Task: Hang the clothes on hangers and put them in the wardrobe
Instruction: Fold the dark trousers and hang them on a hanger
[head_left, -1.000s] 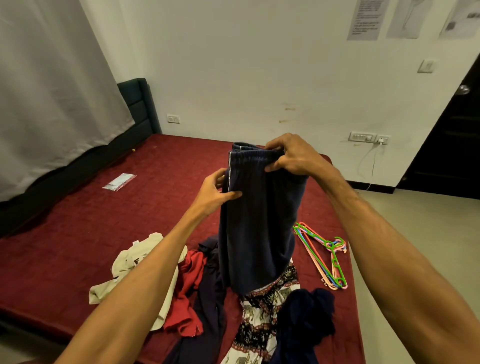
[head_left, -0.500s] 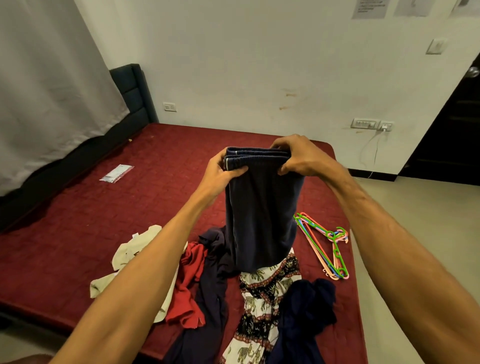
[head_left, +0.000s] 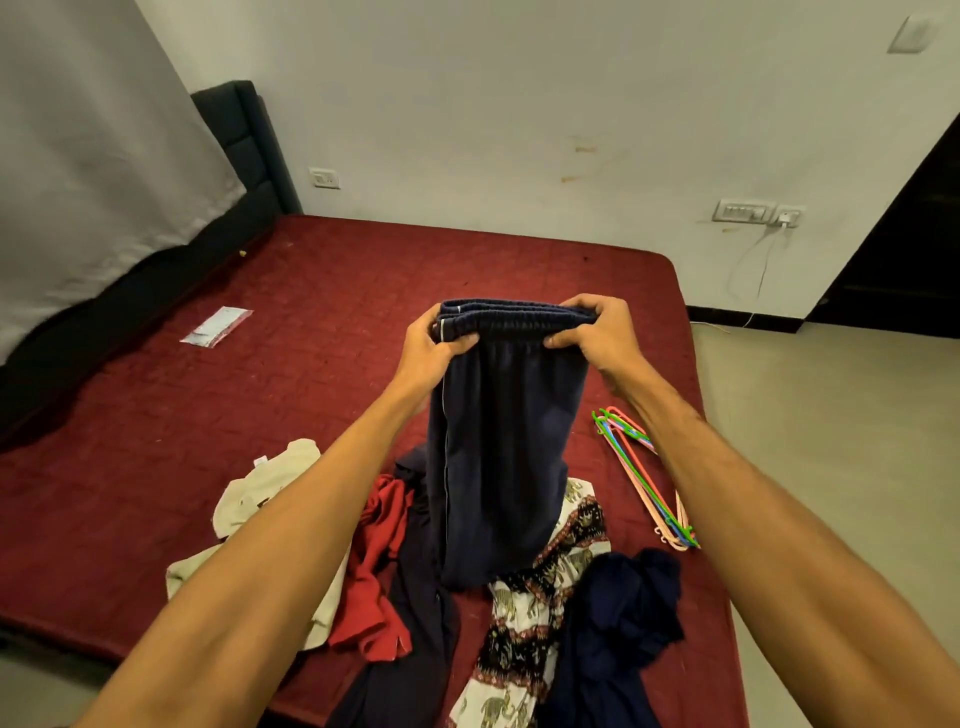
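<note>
We are pinching the trousers (head_left: 498, 441) by the waistband, left hand (head_left: 431, 345) and right hand (head_left: 597, 332) both clamped, legs hanging straight down. The hangers (head_left: 639, 467) are lying below, nearer our right hand.

Both hands (head_left: 434, 348) (head_left: 597, 332) grip navy trousers (head_left: 498, 447) waistband above clothes pile (head_left: 519, 623) on bed (head_left: 311, 312).

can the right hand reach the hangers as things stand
Probably yes: the hangers lie uncovered on the bed close by, but the right hand grips the trousers and must let go first.
</note>
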